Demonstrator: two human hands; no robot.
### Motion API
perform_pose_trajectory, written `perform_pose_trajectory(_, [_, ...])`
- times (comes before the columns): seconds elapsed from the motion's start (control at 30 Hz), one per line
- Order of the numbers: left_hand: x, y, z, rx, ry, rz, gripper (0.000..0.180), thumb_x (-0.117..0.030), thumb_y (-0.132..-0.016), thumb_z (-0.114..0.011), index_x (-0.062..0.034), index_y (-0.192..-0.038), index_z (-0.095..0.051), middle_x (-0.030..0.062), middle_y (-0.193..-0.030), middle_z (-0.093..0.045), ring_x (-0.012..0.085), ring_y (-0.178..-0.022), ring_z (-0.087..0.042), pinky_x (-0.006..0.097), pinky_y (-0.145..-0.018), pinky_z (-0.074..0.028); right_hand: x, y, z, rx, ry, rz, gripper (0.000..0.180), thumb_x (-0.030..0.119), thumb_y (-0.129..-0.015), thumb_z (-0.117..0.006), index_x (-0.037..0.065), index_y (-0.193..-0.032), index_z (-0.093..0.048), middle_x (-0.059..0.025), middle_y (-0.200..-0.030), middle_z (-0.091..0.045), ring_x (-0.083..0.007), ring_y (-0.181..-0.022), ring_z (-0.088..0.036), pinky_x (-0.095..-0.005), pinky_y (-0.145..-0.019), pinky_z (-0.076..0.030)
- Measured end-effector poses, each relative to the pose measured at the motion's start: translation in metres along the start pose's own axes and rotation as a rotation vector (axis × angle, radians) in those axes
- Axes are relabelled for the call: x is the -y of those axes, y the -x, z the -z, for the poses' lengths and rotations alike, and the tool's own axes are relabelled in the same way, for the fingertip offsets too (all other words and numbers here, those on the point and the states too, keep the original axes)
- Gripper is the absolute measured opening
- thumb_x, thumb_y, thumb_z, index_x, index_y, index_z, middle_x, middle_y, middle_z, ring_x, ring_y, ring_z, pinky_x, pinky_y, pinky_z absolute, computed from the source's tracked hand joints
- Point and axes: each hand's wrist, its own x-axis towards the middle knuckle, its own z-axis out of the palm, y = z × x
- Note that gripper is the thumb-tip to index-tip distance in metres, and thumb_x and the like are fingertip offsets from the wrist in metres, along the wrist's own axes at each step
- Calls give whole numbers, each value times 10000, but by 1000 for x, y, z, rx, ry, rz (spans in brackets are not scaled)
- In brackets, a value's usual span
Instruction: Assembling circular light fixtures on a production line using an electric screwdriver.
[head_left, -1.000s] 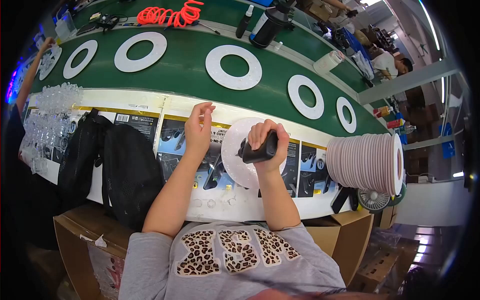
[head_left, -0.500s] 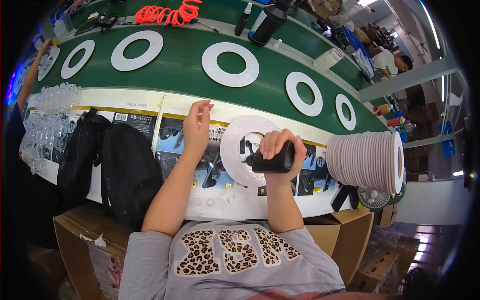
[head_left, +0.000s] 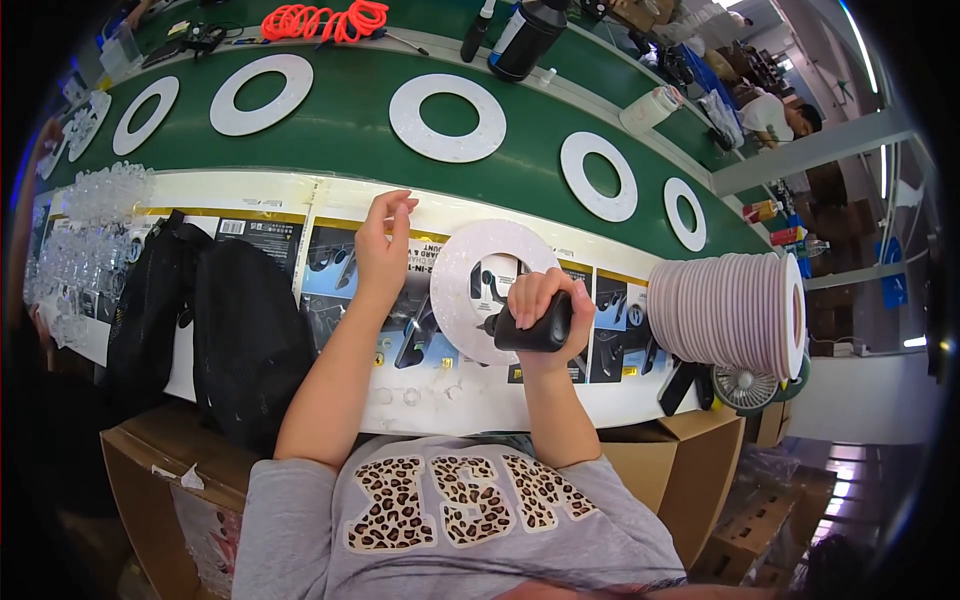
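At frame centre, the white ring (head_left: 453, 288) lies beneath a tipped black bottle (head_left: 540, 336).
I see the right hand (head_left: 537, 295) wrapped around it, presumably to aim its nozzle (head_left: 488, 325); the left hand (head_left: 383, 247), loosely curled, holds nothing (perhaps avoiding smudges).

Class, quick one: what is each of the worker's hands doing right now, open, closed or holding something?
Left hand: open, fingers loosely bent, nothing visible in it.
Right hand: closed around a black bottle.
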Motion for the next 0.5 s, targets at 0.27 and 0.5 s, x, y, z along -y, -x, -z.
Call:
perform_pose_trajectory(0.27, [-1, 0, 1, -1, -8, 0, 202, -127, -934, -480, -21, -1083, -565, 141, -963, -683, 239, -903, -666, 325, -759, -508, -3, 0, 2, 0, 8, 19, 446, 357, -946, -289, 78, -618, -403, -36, -505, -413, -138, -478, -391, -262, -521, -349])
perform_pose_trajectory(0.5, [0, 0, 1, 20, 19, 29, 208, -129, -955, -473, -19, -1104, -569, 101, -987, -665, 171, -943, -632, 276, -776, -469, 5, -1, -2, -60, -2, 30, 432, 350, -940, -289, 78, -626, -406, -34, -509, -408, -140, -498, -397, -262, -526, -346])
